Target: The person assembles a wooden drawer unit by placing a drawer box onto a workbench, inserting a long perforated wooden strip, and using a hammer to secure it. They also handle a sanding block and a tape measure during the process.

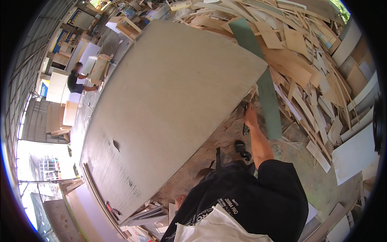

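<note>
Nearest, one bare left hand (pixel 180 200) shows only in part beside the near edge of one large, flat, grey-beige rectangular board (pixel 169 97); whether it grips anything I cannot tell. To the right, one bare right hand (pixel 250 117) curls around one small dark handheld tool (pixel 245 106), just beside the board's right edge. The board fills the middle of the scene. One red-handled tool (pixel 109 208) lies by its near left edge. One long green flat strip (pixel 269 105) passes under its right corner. Farther right spreads one heap of pale wooden offcuts (pixel 296 72), too many to count. Far left, one co-worker (pixel 74 78) sits.
</note>
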`<state>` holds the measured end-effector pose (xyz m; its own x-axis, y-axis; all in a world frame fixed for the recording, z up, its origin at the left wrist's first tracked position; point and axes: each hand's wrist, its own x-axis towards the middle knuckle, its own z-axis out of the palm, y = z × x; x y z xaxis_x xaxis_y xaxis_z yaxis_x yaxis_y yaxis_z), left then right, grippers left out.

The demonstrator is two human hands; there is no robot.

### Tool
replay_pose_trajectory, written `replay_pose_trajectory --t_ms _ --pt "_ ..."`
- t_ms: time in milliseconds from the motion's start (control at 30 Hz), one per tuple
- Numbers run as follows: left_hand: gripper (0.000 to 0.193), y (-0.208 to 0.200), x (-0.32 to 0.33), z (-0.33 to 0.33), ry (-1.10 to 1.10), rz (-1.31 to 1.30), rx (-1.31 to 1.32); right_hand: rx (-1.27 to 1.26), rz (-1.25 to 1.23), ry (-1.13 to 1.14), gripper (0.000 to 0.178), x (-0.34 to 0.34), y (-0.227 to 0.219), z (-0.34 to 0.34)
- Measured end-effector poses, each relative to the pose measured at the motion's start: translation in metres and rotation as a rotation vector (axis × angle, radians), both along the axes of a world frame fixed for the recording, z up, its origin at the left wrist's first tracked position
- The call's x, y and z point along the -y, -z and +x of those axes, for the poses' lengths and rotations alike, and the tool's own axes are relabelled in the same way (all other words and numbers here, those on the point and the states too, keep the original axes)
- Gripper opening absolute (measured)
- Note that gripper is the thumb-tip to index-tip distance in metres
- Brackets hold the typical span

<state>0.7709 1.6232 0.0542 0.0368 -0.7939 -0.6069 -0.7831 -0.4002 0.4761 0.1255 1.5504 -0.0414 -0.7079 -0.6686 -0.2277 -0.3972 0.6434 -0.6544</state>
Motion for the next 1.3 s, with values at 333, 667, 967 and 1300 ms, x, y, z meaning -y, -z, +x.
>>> replay_pose_trajectory --t_ms 333,667,967,1300 --pt "0.033 -0.018 -0.037 -0.044 -0.244 0.114 0.007 0.082 -0.233 0.082 0.048 0.024 0.001 -0.005" --pt "0.033 -0.023 -0.043 -0.056 -0.309 0.132 0.006 -0.093 -0.323 0.016 0.052 0.024 0.043 -0.011" --pt "0.034 -0.023 -0.042 -0.057 -0.307 0.139 0.004 -0.040 -0.298 0.034 0.048 0.025 0.041 -0.011" --pt "0.034 -0.020 -0.040 -0.055 -0.294 0.124 0.006 -0.016 -0.374 0.052 0.050 0.020 0.036 -0.004"
